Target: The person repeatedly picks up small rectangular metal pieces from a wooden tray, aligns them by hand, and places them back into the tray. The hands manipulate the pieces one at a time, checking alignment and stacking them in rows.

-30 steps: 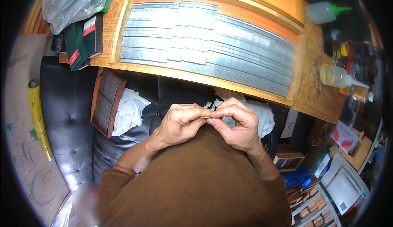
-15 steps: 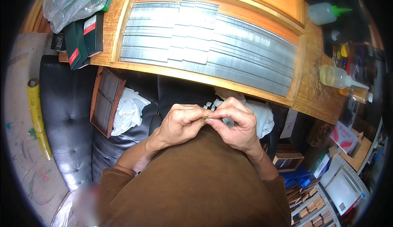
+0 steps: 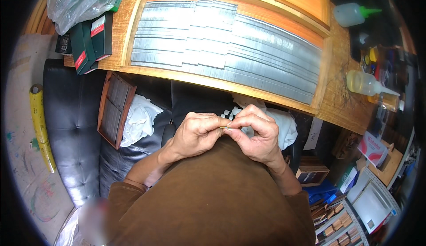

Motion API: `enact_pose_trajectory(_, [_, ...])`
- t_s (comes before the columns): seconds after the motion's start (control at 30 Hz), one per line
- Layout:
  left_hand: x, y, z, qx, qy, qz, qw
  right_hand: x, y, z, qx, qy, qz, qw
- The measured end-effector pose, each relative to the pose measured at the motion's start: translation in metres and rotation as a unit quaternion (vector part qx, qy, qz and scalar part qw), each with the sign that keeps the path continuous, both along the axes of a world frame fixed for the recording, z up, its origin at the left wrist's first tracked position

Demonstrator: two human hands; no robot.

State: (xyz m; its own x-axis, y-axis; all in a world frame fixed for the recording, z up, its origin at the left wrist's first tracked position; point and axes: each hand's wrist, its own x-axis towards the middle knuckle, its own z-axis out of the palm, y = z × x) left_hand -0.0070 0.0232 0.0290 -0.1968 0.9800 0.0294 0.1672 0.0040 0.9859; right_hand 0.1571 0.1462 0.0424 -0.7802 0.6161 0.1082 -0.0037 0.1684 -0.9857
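Observation:
In front of my body, both hands meet at the fingertips. My left hand [image 3: 197,135] and my right hand [image 3: 257,135] pinch a tiny thin sliver [image 3: 226,127] between thumbs and index fingers. It has a yellowish edge, and most of it is hidden by the fingers, so its kind cannot be made out. Just beyond the fingertips are small white pieces [image 3: 227,113], partly covered by my right hand. A pale cloth [image 3: 286,128] lies behind and beside my right hand.
Ahead, a shallow wooden tray [image 3: 222,81] holds rows of thin grey metal strips [image 3: 270,51]. A smaller wooden tray [image 3: 103,126] of grey pieces and a white cloth [image 3: 140,117] rest on the black padded seat [image 3: 71,113]. Plastic bottles [image 3: 361,83] stand at right; dark green boxes [image 3: 101,37] at left.

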Motion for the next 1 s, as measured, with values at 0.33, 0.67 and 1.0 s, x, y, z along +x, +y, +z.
enact_pose_trajectory(0.33, [0.0037,-0.0001,-0.0002,0.002,-0.01,0.005,1.0,0.0016,0.0027,0.0034,0.026,0.0,0.003,1.0])
enact_pose_trajectory(0.67, [0.0035,0.0,0.002,-0.022,-0.003,0.012,1.0,0.0006,-0.0004,0.0008,0.073,0.0,0.001,0.997])
enact_pose_trajectory(1.0, [0.0044,0.0068,0.0094,-0.039,-0.016,-0.009,0.999,0.0052,0.0011,0.007,0.099,-0.001,-0.029,0.995])
